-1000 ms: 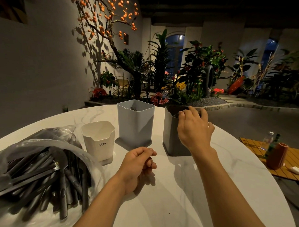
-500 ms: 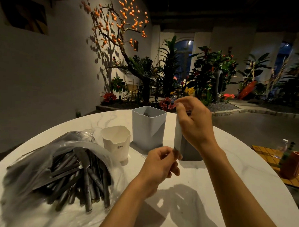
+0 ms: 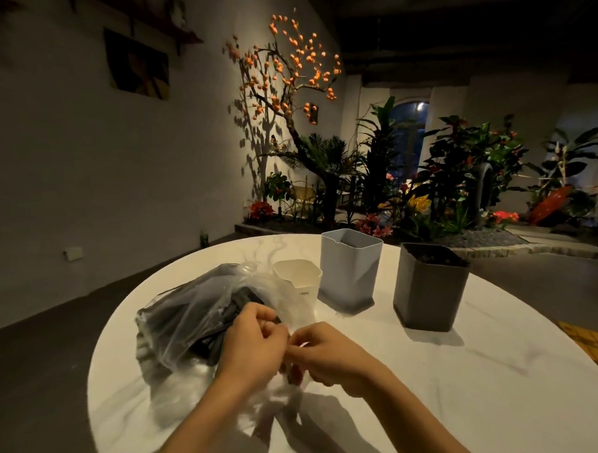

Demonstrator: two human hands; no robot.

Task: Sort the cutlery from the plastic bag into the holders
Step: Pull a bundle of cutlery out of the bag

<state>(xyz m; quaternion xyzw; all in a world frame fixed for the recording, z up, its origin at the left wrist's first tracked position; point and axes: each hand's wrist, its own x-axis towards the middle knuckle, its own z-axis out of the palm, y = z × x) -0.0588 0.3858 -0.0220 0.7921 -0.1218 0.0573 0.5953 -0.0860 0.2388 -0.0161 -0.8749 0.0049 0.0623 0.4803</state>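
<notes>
A clear plastic bag [image 3: 187, 310] full of dark cutlery [image 3: 234, 309] lies on the left of the round white table [image 3: 455, 387]. My left hand [image 3: 251, 340] and my right hand [image 3: 329, 356] meet at the bag's near end, and both pinch the thin plastic there. Behind the bag stand three holders: a small white one [image 3: 297, 281], a taller light grey one [image 3: 349, 266] and a dark grey one [image 3: 428, 286] on the right.
The table's curved edge runs close on the left, with dark floor beyond. A wooden surface [image 3: 590, 345] shows at the right edge. Potted plants and a lit orange-fruited tree [image 3: 290, 75] stand behind the table.
My right hand has left the dark grey holder and come down to the bag. My left hand has moved left to the bag too. The view has pulled back and turned left.
</notes>
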